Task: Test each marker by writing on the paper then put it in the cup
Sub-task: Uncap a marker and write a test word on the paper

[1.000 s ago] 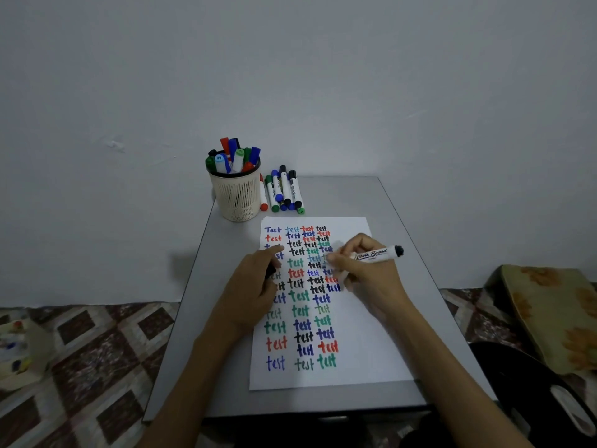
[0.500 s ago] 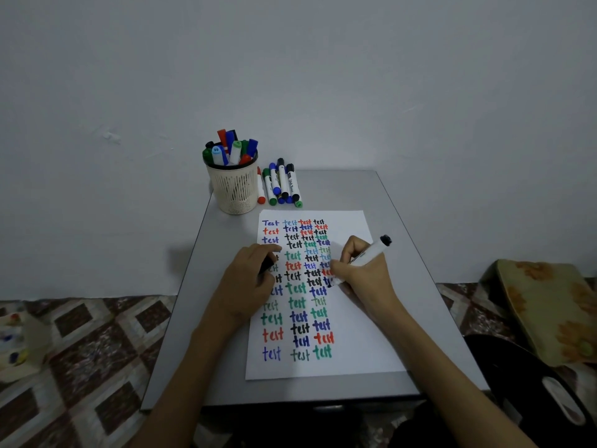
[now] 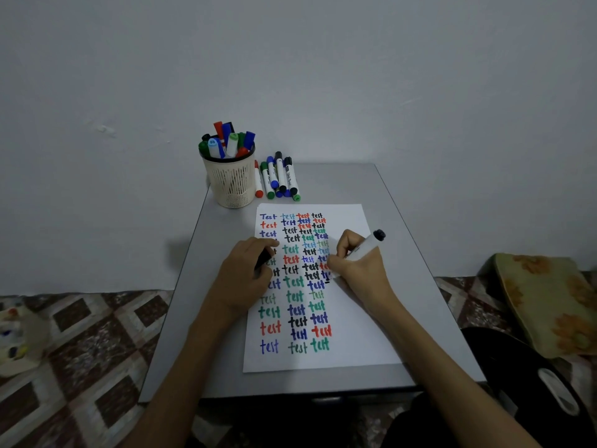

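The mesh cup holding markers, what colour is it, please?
The mesh cup is cream; head view.

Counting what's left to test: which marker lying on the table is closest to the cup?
The red-capped marker, leftmost of the row, right beside the cup. The other markers, capped green, blue and black, lie farther right.

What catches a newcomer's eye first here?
The white paper at centre, filled with columns of "test" in blue, red, green and black, draws the eye first. On it the right hand writes with a black-ended marker; the left hand holds a black cap. Behind stands a mesh cup crammed with capped markers, loose markers lying beside it.
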The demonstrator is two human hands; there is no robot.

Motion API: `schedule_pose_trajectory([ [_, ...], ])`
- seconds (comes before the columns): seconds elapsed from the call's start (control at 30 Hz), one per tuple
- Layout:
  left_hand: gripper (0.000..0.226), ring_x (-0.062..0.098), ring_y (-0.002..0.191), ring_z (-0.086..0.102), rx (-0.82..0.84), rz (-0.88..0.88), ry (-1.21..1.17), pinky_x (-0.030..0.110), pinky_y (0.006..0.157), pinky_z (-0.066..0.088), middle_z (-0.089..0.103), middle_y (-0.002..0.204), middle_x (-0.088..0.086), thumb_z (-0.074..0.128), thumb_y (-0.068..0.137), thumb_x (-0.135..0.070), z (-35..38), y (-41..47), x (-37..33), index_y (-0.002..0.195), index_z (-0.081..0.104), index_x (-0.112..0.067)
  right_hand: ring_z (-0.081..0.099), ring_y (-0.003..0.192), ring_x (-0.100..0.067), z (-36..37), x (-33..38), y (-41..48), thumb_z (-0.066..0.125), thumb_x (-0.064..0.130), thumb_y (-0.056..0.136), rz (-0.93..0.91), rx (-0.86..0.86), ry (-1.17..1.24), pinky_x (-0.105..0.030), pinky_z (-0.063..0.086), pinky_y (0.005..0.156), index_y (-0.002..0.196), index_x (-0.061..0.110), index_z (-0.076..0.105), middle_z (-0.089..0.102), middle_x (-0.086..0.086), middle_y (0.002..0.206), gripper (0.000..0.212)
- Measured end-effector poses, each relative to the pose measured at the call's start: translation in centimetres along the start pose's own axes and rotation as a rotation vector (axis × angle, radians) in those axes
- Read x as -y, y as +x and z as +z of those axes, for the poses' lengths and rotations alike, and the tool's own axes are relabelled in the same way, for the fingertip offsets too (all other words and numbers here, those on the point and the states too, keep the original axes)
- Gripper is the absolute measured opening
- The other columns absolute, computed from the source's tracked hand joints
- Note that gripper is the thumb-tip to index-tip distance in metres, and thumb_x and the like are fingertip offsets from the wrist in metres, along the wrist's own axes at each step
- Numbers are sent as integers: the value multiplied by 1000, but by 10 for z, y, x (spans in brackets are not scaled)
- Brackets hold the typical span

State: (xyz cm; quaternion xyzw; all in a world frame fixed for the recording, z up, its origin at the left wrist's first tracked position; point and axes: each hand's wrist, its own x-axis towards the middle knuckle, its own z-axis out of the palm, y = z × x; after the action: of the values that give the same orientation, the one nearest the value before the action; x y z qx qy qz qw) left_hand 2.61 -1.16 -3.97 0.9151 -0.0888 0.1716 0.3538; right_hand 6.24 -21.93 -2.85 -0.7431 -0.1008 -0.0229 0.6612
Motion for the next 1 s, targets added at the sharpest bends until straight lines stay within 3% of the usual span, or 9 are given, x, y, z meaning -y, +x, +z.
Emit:
schedule_pose_trajectory([
  [0.1,43,20,98,52,5,-5,6,28,84,42,59,106,7,46,76,-14,0,0,0,117,56,-9,50,62,-27,0,-2,1,63,-17,73,7,21,-11,-34,47,55,58,10,39,46,-16,60,39],
  [0.2,43,21,98,52,13,-1,10,28,84,42,59,105,8,46,75,-14,0,0,1,117,56,-9,55,70,-38,-2,-2,1,65,-9,68,36,39,8,-52,51,61,55,11,40,47,-35,67,35],
  [0.33,43,20,98,52,17,1,6,28,84,42,59,105,7,47,76,-13,0,1,2,117,57,-9,44,62,-31,-3,-3,1,64,-3,63,59,-8,43,-34,42,57,59,4,39,43,-29,61,26],
  [0.43,43,20,99,52,22,2,6,27,84,41,59,106,8,47,76,-13,0,1,1,117,57,-9,47,64,-30,-2,-1,-1,63,-5,66,37,7,19,-38,42,60,59,5,38,44,-18,61,28],
  [0.7,43,20,100,51,27,-11,13,24,84,38,59,107,8,46,75,-14,0,1,2,116,58,-8,51,63,-27,-3,3,-2,61,-18,72,35,20,4,-43,51,62,59,6,39,45,-17,60,35],
  [0.8,43,20,100,52,28,-9,11,26,85,39,60,107,8,47,75,-14,0,2,2,116,58,-8,46,51,-10,-3,5,-3,56,-21,73,23,-50,13,-23,45,52,59,8,38,39,-9,55,37],
  [1.0,42,20,100,53,26,-16,13,25,85,39,60,107,7,46,76,-14,0,2,3,115,59,-9,50,62,-26,-4,0,-2,61,-10,70,21,-12,7,-36,47,59,60,4,37,43,-16,61,29],
])
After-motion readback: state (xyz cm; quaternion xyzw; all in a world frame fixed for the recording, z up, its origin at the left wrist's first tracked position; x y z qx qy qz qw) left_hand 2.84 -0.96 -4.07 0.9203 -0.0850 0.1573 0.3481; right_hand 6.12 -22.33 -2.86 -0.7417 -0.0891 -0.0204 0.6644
